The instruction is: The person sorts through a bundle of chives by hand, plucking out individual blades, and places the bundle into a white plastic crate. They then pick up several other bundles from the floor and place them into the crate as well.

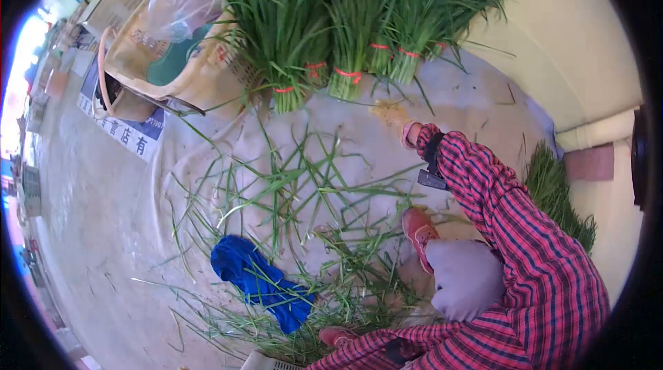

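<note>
My right hand (391, 114), in a yellowish glove, reaches over the grey sheet just below the tied bundles. Its fingers look stretched out, and I see nothing held in them. The closest bundle of chives (344, 80) stands upright with a red band round its pale stem ends. Another tied bundle (407, 63) is slightly further up. My left sleeve (366, 348) runs along the bottom edge, with the left hand outside the picture. Loose green stalks (290, 183) lie scattered over the sheet before me.
A blue cloth (259, 280) lies among the stalks. At upper left stands a large basket (135, 59) with plastic bags. More chives (556, 190) lie by the wall at right. My red shoe (420, 235) rests on the sheet. Part of a white crate (266, 363) shows below.
</note>
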Demonstrator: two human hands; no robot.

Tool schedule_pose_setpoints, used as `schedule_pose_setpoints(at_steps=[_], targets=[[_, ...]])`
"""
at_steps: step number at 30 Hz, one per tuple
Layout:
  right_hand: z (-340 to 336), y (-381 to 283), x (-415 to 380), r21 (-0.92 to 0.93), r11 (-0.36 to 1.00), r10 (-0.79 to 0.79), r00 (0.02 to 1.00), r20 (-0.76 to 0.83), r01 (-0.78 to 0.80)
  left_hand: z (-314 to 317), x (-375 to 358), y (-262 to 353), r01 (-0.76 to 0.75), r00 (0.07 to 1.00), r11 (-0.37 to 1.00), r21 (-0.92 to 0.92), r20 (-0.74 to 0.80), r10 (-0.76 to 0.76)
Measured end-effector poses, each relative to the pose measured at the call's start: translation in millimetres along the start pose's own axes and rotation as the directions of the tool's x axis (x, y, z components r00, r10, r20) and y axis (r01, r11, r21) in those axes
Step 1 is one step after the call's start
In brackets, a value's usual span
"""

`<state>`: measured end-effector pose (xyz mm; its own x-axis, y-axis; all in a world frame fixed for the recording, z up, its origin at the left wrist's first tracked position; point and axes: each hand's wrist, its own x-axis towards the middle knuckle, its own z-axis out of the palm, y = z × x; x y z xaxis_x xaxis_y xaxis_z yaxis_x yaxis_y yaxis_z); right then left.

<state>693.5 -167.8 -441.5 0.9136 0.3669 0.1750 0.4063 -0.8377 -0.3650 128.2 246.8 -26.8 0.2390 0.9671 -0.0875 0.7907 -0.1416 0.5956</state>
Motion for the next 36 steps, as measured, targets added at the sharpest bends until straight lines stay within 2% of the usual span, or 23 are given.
schedule_pose_setpoints(at_steps=[2,4,5,6,8,9,10,12,13,14,16,18,20,22,24,27,28,29,30,31,33,34,36], targets=[[0,-10,39,0.469,0.866,0.198,0.98,0.001,-0.175,9,8,4,0.008,1.0,0.998,-0.064,0.006,-0.008],[-3,-26,73,0.817,0.491,0.364,0.923,0.124,-0.303,18,20,-2,-0.017,0.999,0.999,-0.034,0.028,0.018],[-15,-46,88,0.91,0.242,0.417,0.883,0.215,-0.337,23,30,-8,-0.057,0.996,0.998,-0.006,0.064,0.058],[-29,-64,99,0.911,0.236,0.403,0.887,0.224,-0.337,32,44,-25,-0.049,0.998,0.999,-0.003,0.048,0.049],[-65,-109,113,0.949,0.029,0.407,0.871,0.276,-0.314,60,88,-83,-0.21,0.972,0.975,-0.074,0.094,0.216],[-18,-69,129,0.895,0.38,0.384,0.92,0.076,-0.233,72,106,-105,-0.292,0.946,0.95,-0.112,0.115,0.305],[-16,-74,132,0.9,0.369,0.378,0.922,0.083,-0.232,79,112,-114,-0.37,0.911,0.917,-0.15,0.134,0.39],[-30,-87,129,0.899,0.176,0.544,0.801,0.251,-0.401,114,82,-5,-0.22,0.894,0.976,-0.004,0.4,0.203],[-39,-86,123,0.968,0.131,0.311,0.936,0.165,-0.214,144,85,4,-0.19,0.888,0.98,-0.062,0.415,0.199],[-33,-82,124,0.97,0.12,0.307,0.937,0.166,-0.211,178,89,11,-0.162,0.881,0.979,-0.122,0.428,0.199],[-17,-71,127,0.983,0.179,0.363,0.932,-0.019,-0.05,240,85,79,0.058,0.794,0.975,-0.216,0.602,0.086],[-14,-65,124,0.968,0.252,0.36,0.929,-0.084,-0.011,310,87,118,-0.131,0.748,0.97,-0.207,0.622,0.233],[-10,-54,115,0.928,0.371,0.359,0.927,-0.107,-0.037,390,91,144,0.002,0.655,0.908,-0.418,0.687,0.315],[-41,-69,94,0.96,0.267,0.393,0.919,-0.024,-0.089,449,74,198,0.05,0.624,0.855,-0.517,0.684,0.377],[-57,-68,78,0.972,0.122,0.3,0.941,0.154,-0.198,497,56,242,0.054,0.65,0.802,-0.595,0.63,0.424],[-74,-79,47,0.992,0.004,0.211,0.969,0.126,-0.13,543,51,288,-0.105,0.713,0.816,-0.568,0.529,0.46],[-81,-80,33,0.991,-0.004,0.212,0.969,0.129,-0.131,551,55,298,-0.07,0.69,0.707,-0.704,0.477,0.544],[-88,-80,21,0.929,0.284,0.269,0.95,0.16,-0.237,557,57,306,-0.03,0.669,0.574,-0.818,0.41,0.62],[-91,-81,10,0.775,0.536,0.332,0.928,0.17,-0.334,558,57,316,-0.039,0.667,0.576,-0.816,0.408,0.623],[-87,-81,-1,0.781,0.529,0.334,0.927,0.169,-0.332,557,57,325,-0.004,0.683,0.66,-0.752,0.48,0.55],[-79,-81,-16,0.913,0.03,0.209,0.896,0.392,-0.406,565,59,340,-0.012,0.723,0.774,-0.633,0.53,0.444],[-78,-81,-21,0.915,0.028,0.208,0.898,0.388,-0.402,568,60,342,-0.016,0.722,0.773,-0.634,0.527,0.448],[-82,-84,-29,0.956,0.178,0.221,0.956,0.192,-0.233,569,59,342,-0.323,0.669,0.692,-0.646,0.361,0.65]])
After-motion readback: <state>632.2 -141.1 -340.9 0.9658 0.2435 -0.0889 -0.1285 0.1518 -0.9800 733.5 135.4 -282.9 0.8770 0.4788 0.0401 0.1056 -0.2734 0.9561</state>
